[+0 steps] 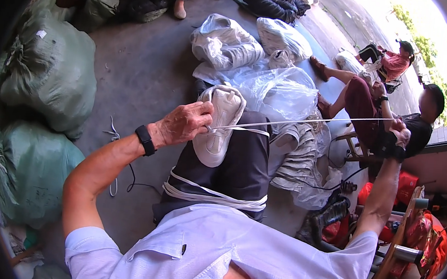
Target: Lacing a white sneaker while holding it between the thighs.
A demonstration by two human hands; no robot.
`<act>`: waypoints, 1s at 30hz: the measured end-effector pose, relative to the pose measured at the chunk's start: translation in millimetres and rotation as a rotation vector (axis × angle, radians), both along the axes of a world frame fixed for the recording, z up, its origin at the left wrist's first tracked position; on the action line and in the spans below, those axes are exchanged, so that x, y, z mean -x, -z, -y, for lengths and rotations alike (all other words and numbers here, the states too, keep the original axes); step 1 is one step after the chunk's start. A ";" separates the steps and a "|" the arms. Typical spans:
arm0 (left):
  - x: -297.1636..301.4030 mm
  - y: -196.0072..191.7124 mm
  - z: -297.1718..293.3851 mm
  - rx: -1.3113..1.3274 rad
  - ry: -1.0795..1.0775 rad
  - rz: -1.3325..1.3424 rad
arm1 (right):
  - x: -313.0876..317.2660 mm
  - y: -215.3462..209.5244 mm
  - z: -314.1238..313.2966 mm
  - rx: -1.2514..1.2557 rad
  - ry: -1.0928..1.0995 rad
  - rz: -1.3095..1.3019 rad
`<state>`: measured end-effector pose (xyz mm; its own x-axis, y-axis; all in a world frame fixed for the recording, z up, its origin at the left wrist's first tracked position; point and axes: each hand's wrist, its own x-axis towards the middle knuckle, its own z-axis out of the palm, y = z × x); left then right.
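A white sneaker (213, 148) rests across my thighs, its toe toward me. My left hand (187, 121) is closed on the sneaker's left side by the eyelets, fingertips against the upper. From the eyelets a white shoelace (310, 120) runs taut to the right. Its far end is in my right hand (401, 134), which is closed and raised at the end of my outstretched arm. A shorter stretch of lace lies over my right knee. Several loose white laces (218, 197) lie in a bundle across my lap.
Big green sacks (51, 68) stand along the left. Ahead and right are clear plastic bags (281, 91) and stacked white shoe parts (299, 159). A co-worker (362, 98) sits beyond my right hand, another person (392, 64) farther off. A wooden frame (392, 250) with red bags stands near right.
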<state>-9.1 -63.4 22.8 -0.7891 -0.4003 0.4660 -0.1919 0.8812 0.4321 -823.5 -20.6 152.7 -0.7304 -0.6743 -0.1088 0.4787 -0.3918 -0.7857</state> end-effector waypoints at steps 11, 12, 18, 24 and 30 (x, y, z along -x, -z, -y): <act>15.9 2.6 -49.0 -0.204 -0.595 -0.349 | 40.7 -46.3 -112.8 0.059 0.057 -0.154; 13.7 3.9 -55.6 -0.201 -0.607 -0.332 | 28.7 -28.0 -104.2 0.055 0.047 -0.136; 7.6 25.9 -65.2 -0.549 -0.733 -0.205 | -14.5 7.1 -98.6 0.020 0.046 -0.137; -8.9 13.0 -55.2 -2.022 -0.254 -0.783 | -9.1 20.1 -113.5 0.010 0.055 -0.088; -8.5 22.4 -54.5 -2.008 -0.279 -0.825 | 10.1 22.0 -127.7 -0.022 0.053 -0.057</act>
<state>-0.6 -8.9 0.4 -0.5397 -0.6837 -0.4912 0.4582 -0.7280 0.5100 -833.6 107.1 130.7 -0.7704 -0.6325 -0.0803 0.4120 -0.3976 -0.8199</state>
